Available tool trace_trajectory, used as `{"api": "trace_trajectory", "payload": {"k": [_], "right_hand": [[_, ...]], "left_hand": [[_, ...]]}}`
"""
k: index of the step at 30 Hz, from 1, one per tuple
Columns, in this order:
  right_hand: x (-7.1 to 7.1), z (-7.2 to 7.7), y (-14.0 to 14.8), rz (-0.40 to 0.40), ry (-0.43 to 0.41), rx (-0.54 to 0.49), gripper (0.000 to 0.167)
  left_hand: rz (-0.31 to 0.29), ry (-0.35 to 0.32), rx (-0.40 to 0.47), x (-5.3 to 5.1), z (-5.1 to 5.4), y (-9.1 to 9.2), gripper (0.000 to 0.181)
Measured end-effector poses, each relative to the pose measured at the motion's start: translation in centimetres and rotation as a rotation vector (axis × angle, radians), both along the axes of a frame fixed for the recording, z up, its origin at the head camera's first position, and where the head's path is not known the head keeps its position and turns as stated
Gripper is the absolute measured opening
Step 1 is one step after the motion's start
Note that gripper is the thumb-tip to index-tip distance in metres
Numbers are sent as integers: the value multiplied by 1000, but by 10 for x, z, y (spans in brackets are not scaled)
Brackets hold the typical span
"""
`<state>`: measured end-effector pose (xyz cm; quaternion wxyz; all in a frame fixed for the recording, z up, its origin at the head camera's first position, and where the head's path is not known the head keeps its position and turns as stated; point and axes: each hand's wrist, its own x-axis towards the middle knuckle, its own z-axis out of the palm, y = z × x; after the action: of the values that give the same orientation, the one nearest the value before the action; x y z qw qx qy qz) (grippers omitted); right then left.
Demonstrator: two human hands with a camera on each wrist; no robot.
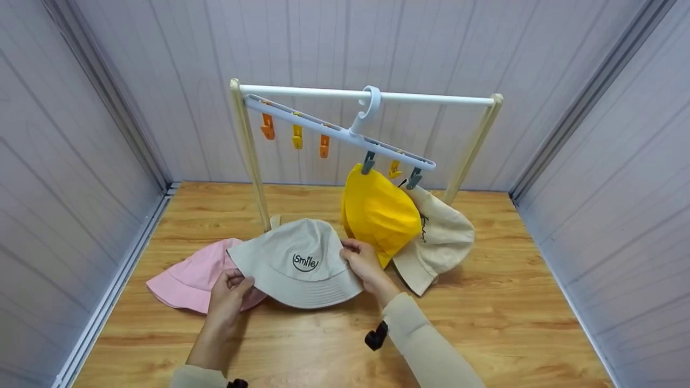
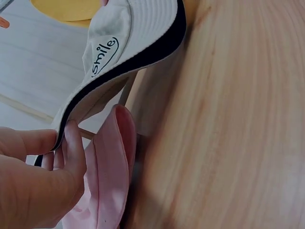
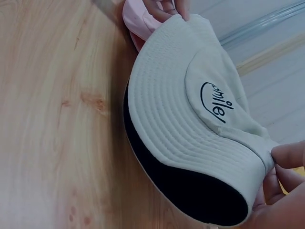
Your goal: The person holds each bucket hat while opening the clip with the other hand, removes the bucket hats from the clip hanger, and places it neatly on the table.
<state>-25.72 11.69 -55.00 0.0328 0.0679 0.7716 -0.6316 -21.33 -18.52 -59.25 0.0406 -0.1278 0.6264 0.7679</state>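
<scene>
Between both hands, a pale grey bucket hat [image 1: 291,253] with "smile" lettering is held up above the table, its brim toward me. My left hand [image 1: 229,299] pinches the brim at the left; thumb and fingers [image 2: 74,148] lie on opposite faces of it. At the right side, my right hand [image 1: 369,269] grips the brim near the crown. The hat's dark underside [image 3: 190,195] shows in the right wrist view. Behind the left hand, a pink bucket hat [image 1: 188,275] lies on the table, partly covered by the grey one.
A white-barred rack [image 1: 302,92] carries a tilted pale blue clip hanger [image 1: 334,129]. Grey clips hold a yellow hat [image 1: 385,215] and a cream hat [image 1: 442,237] at its lower right end. Orange and yellow clips [image 1: 297,132] hang at left. Panel walls enclose the wooden table [image 1: 517,323].
</scene>
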Motion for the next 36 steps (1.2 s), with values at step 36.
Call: {"api": "trace_trajectory", "payload": {"k": [36], "right_hand": [[-26, -19, 0, 127, 146, 309, 45]], "left_hand": [[-23, -64, -60, 4, -23, 3, 31]]}}
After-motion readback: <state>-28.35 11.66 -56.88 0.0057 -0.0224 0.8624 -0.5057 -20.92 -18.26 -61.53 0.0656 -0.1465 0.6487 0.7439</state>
